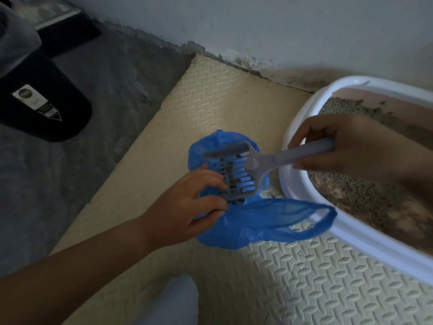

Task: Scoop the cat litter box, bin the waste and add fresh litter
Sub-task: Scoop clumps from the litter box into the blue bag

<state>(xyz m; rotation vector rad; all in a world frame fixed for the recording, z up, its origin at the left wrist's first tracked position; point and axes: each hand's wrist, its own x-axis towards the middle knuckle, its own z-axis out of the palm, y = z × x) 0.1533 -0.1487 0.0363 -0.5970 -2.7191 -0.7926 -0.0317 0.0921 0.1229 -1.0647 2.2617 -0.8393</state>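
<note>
From the head camera: gripping the scoop (262, 161) by its handle at 3 o'clock, right hand (356, 146) fingers curled round it. Pinching the blue bag (257, 221) open at centre, left hand (187, 202) fingers curled. Scoop head over the bag mouth, just beside the litter box (351, 235) at 4 o'clock.

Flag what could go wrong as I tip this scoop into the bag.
1. The bag mouth is small and held open only by the left grip; clumps may miss and land on the mat.
2. The scoop has bits stuck in its slots; a hard shake by the right grip could fling them.
3. The bag's loose handle lies against the box rim and might snag.
</note>
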